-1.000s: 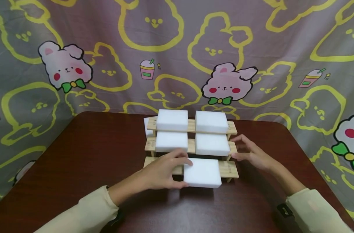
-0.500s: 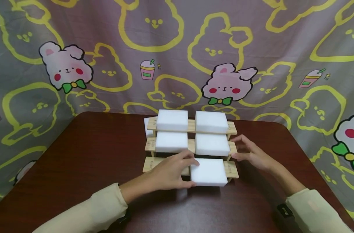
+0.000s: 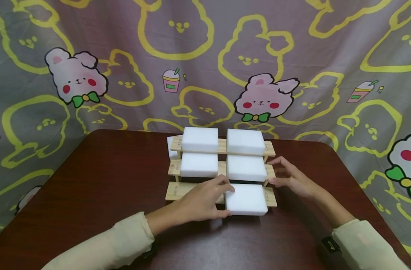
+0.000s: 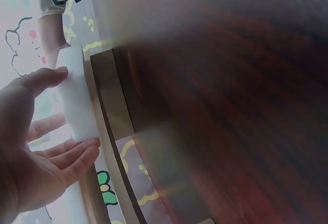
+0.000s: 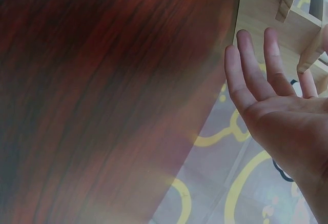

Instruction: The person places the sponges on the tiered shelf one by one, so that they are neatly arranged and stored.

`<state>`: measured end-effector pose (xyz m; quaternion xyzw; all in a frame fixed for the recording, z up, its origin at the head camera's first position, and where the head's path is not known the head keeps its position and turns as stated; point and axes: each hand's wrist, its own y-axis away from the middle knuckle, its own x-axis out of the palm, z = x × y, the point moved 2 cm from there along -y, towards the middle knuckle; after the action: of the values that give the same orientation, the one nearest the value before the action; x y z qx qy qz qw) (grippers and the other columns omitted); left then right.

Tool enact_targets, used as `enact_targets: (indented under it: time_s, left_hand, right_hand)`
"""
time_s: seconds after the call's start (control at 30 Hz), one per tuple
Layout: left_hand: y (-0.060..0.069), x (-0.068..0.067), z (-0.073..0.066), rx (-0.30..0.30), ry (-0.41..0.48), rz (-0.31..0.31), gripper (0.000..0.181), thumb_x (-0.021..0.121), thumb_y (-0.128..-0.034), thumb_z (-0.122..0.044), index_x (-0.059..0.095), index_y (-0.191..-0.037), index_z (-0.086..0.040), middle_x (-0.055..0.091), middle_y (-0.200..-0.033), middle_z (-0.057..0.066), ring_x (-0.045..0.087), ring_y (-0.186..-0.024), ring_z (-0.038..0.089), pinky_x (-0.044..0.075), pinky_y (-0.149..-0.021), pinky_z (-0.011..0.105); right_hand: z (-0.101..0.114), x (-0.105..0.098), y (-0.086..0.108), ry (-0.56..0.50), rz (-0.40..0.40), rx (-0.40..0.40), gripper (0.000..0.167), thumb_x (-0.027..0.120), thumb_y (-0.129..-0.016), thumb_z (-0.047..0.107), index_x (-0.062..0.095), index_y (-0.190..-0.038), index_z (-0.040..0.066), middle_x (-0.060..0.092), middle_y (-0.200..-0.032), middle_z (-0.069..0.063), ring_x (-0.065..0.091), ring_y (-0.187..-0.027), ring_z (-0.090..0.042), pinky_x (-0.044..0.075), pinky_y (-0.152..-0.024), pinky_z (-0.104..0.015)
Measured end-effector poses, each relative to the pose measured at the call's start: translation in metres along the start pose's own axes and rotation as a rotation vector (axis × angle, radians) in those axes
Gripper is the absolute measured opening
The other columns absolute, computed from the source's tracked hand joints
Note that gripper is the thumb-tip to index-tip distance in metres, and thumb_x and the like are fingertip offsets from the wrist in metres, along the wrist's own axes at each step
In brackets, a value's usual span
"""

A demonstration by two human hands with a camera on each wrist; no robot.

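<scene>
My left hand (image 3: 203, 198) holds a white foam block (image 3: 247, 200) by its left end, thumb at the front corner and index finger on the rear part. The block lies flat on the lowest board of a three-step wooden rack (image 3: 179, 190), over its right part, jutting past the front edge. In the left wrist view, the thumb and fingers span the foam block (image 4: 77, 98). My right hand (image 3: 294, 180) grips the right end of the rack's middle board between thumb and index finger; its other fingers (image 5: 251, 70) extend loosely in the right wrist view.
Two white foam blocks (image 3: 200, 139) sit on the top board, and two more foam blocks (image 3: 199, 164) on the middle one. A white sheet-like piece (image 3: 172, 146) shows behind the rack's left end. The dark wooden table (image 3: 124, 180) meets a patterned curtain (image 3: 198, 75).
My left hand has slid the foam block to the right along the lowest board, toward its right end. The right hand stays at the rack's side.
</scene>
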<state>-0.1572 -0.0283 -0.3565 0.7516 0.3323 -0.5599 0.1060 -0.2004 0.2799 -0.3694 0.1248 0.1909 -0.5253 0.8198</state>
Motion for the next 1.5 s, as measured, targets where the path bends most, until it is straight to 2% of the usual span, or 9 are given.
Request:
enact_targets:
  time_s: [0.2,0.5,0.7,0.8,0.93,1.1,1.27,1.5]
  left_hand:
    - [0.001,0.001,-0.001,0.003,-0.01,-0.009,0.05,0.086,-0.0855,-0.036,0.069,-0.122,-0.008,0.06,-0.126,0.008,0.056,-0.082,0.008,0.051,-0.073,0.017]
    - [0.002,0.0,-0.001,-0.011,-0.045,-0.022,0.051,0.084,-0.0873,-0.041,0.072,-0.125,-0.01,0.059,-0.129,0.013,0.062,-0.091,0.014,0.054,-0.078,0.021]
    - [0.004,-0.002,-0.002,-0.003,-0.053,-0.038,0.049,0.084,-0.0877,-0.042,0.074,-0.124,-0.01,0.058,-0.11,0.009,0.052,-0.078,0.008,0.049,-0.069,0.016]
    - [0.004,-0.003,-0.001,-0.016,0.011,-0.026,0.047,0.083,-0.0886,-0.038,0.073,-0.124,-0.009,0.061,-0.1,0.005,0.054,-0.075,0.006,0.047,-0.066,0.015]
    - [0.003,-0.003,0.0,-0.039,0.13,-0.014,0.041,0.083,-0.0899,-0.03,0.073,-0.122,-0.006,0.068,-0.095,0.003,0.062,-0.078,0.007,0.05,-0.07,0.017]
    - [0.0,-0.001,0.003,-0.035,0.221,-0.033,0.037,0.083,-0.09,-0.022,0.073,-0.119,-0.002,0.072,-0.089,0.003,0.063,-0.078,0.007,0.052,-0.074,0.018]
    - [-0.004,0.001,0.004,-0.013,0.263,-0.073,0.033,0.083,-0.0887,-0.016,0.073,-0.115,0.002,0.072,-0.082,0.003,0.062,-0.073,0.006,0.051,-0.072,0.016]
    - [-0.007,0.003,0.005,-0.012,0.291,-0.094,0.03,0.083,-0.0885,-0.012,0.073,-0.112,0.004,0.072,-0.081,0.005,0.065,-0.071,0.008,0.051,-0.07,0.016]
  right_hand:
    - [0.001,0.0,0.0,-0.005,-0.002,0.008,0.046,0.068,-0.097,0.006,0.041,-0.134,-0.002,0.058,-0.124,-0.025,0.065,-0.103,-0.021,0.058,-0.082,-0.043]
    - [0.001,0.001,0.0,-0.004,-0.005,0.024,0.047,0.068,-0.097,0.007,0.041,-0.135,-0.001,0.057,-0.126,-0.025,0.064,-0.105,-0.024,0.058,-0.082,-0.04]
    - [0.001,0.0,0.0,-0.004,-0.003,0.017,0.047,0.068,-0.097,0.007,0.041,-0.135,-0.001,0.057,-0.125,-0.025,0.065,-0.104,-0.022,0.058,-0.082,-0.041]
    - [0.001,0.0,0.0,-0.002,-0.001,0.009,0.046,0.068,-0.097,0.006,0.041,-0.134,-0.001,0.058,-0.124,-0.026,0.065,-0.103,-0.02,0.058,-0.081,-0.039]
    - [0.002,0.0,0.0,-0.003,-0.001,0.002,0.046,0.068,-0.097,0.006,0.042,-0.134,-0.002,0.058,-0.123,-0.026,0.066,-0.102,-0.019,0.058,-0.08,-0.037]
    - [0.002,0.0,0.001,-0.002,-0.005,0.007,0.045,0.068,-0.097,0.006,0.042,-0.133,-0.002,0.059,-0.123,-0.026,0.066,-0.102,-0.018,0.058,-0.08,-0.037]
    - [0.002,0.0,0.0,0.002,-0.008,0.019,0.046,0.069,-0.097,0.007,0.042,-0.134,-0.001,0.059,-0.122,-0.024,0.066,-0.101,-0.019,0.058,-0.08,-0.039]
    - [0.002,0.0,0.0,0.01,-0.006,0.016,0.046,0.069,-0.097,0.007,0.042,-0.134,-0.001,0.059,-0.122,-0.024,0.065,-0.103,-0.021,0.058,-0.08,-0.038]
